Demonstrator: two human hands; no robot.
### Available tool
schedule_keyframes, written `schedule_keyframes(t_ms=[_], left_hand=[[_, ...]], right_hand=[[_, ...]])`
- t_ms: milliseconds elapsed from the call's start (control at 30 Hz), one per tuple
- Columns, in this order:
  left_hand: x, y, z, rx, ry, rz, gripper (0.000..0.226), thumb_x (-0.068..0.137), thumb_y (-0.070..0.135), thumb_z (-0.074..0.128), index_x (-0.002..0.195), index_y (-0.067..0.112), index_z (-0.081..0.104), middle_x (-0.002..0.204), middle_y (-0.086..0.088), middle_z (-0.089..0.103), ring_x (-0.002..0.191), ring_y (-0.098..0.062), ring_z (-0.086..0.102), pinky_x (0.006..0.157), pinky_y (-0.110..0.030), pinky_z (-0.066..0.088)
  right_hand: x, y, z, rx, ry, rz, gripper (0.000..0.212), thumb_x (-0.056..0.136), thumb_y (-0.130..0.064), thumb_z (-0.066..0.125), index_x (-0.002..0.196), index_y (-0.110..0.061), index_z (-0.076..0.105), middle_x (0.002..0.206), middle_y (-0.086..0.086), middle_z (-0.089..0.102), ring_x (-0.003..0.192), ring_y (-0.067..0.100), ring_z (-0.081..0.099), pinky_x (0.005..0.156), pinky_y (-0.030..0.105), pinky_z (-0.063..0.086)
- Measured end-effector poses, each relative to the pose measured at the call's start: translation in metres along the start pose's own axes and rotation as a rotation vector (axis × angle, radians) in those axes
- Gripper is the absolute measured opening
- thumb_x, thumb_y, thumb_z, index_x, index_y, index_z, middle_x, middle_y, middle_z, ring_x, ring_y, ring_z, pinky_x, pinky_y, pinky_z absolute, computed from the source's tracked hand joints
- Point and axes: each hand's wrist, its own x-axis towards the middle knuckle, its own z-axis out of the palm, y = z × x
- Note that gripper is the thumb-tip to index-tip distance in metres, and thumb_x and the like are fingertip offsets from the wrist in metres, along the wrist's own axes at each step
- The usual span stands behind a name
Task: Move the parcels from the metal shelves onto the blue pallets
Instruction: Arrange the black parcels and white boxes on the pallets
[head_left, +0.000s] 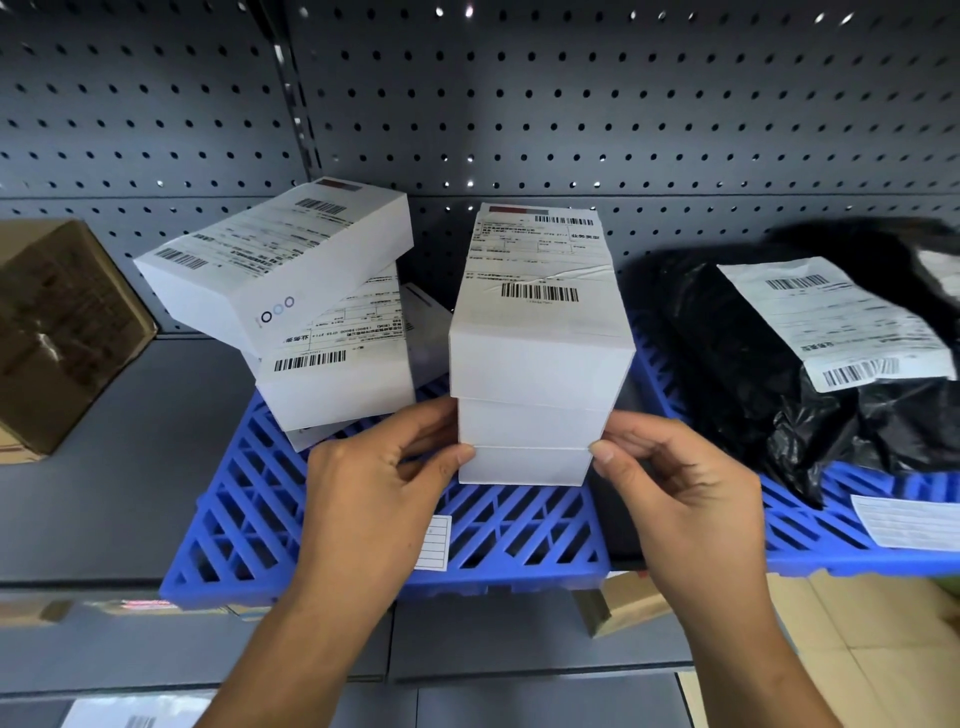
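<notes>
L hand & R hand are both curled, thumbs + fingertips pinching the lower boxes of a 3-high stack of white boxes at mid blue pallet. Can't tell if it's set down. Prob light, stiff card w/ smooth sides, so slippy; the wider top box may slide. Best grip: low, both sides. Jumbled white boxes crowd the L, black bag parcel sits R, brown carton far L.

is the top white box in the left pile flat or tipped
Likely tipped: the top white box sits crooked across the labelled box beneath, overhanging it on the left.
</notes>
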Motion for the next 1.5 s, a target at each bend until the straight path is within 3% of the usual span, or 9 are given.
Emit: schedule_keyframes(t_ms=[433, 600, 800, 1100, 1367, 1500], left_hand=[[-0.002, 0.003, -0.008, -0.010, -0.041, -0.017, 0.046, 0.080, 0.007, 0.081, 0.108, 0.041, 0.071, 0.097, 0.033, 0.073, 0.093, 0.009, 0.071, 0.088, -0.011, 0.053], [0.003, 0.017, -0.013, -0.198, -0.016, 0.020, 0.043, 0.078, 0.018, 0.079, 0.117, 0.033, 0.072, 0.104, 0.020, 0.077, 0.101, -0.002, 0.073, 0.092, -0.019, 0.055], [0.009, 0.029, -0.009, -0.282, 0.048, 0.062, 0.030, 0.079, 0.020, 0.072, 0.108, 0.029, 0.074, 0.100, 0.021, 0.077, 0.098, 0.000, 0.073, 0.087, -0.015, 0.055], [0.010, 0.024, -0.005, -0.225, 0.105, 0.059, 0.029, 0.079, 0.019, 0.076, 0.104, 0.033, 0.074, 0.099, 0.023, 0.076, 0.096, 0.001, 0.073, 0.086, -0.015, 0.056], [0.006, 0.021, 0.000, -0.054, 0.188, 0.145, 0.025, 0.081, 0.026, 0.076, 0.106, 0.027, 0.073, 0.102, 0.032, 0.071, 0.087, 0.007, 0.072, 0.083, -0.012, 0.055], [0.008, 0.020, -0.003, -0.081, 0.162, 0.151, 0.028, 0.081, 0.020, 0.077, 0.108, 0.020, 0.076, 0.100, 0.019, 0.076, 0.089, 0.004, 0.073, 0.085, -0.018, 0.058]], right_hand=[[-0.002, -0.005, -0.002, 0.002, -0.060, 0.014, 0.027, 0.087, 0.001, 0.074, 0.107, -0.017, 0.077, 0.098, -0.011, 0.080, 0.097, 0.007, 0.076, 0.086, 0.018, 0.058], [0.002, -0.019, -0.003, 0.126, 0.010, -0.018, 0.039, 0.077, -0.024, 0.074, 0.114, -0.013, 0.075, 0.107, -0.003, 0.080, 0.105, 0.013, 0.075, 0.091, 0.021, 0.057], [0.003, -0.030, 0.002, 0.111, 0.017, -0.111, 0.022, 0.082, -0.017, 0.071, 0.103, -0.013, 0.078, 0.104, -0.003, 0.080, 0.100, 0.010, 0.075, 0.087, 0.016, 0.054], [0.009, -0.025, 0.008, 0.083, 0.086, -0.058, 0.017, 0.084, -0.018, 0.074, 0.099, -0.019, 0.080, 0.094, -0.004, 0.080, 0.089, 0.010, 0.076, 0.082, 0.018, 0.056], [0.009, -0.022, 0.007, 0.003, 0.114, -0.102, 0.011, 0.087, -0.016, 0.073, 0.094, -0.018, 0.081, 0.101, -0.007, 0.079, 0.100, 0.014, 0.075, 0.087, 0.025, 0.057], [0.007, -0.027, 0.011, -0.034, 0.141, -0.135, 0.011, 0.088, -0.014, 0.073, 0.095, -0.020, 0.080, 0.101, -0.010, 0.079, 0.102, 0.011, 0.074, 0.088, 0.020, 0.055]])
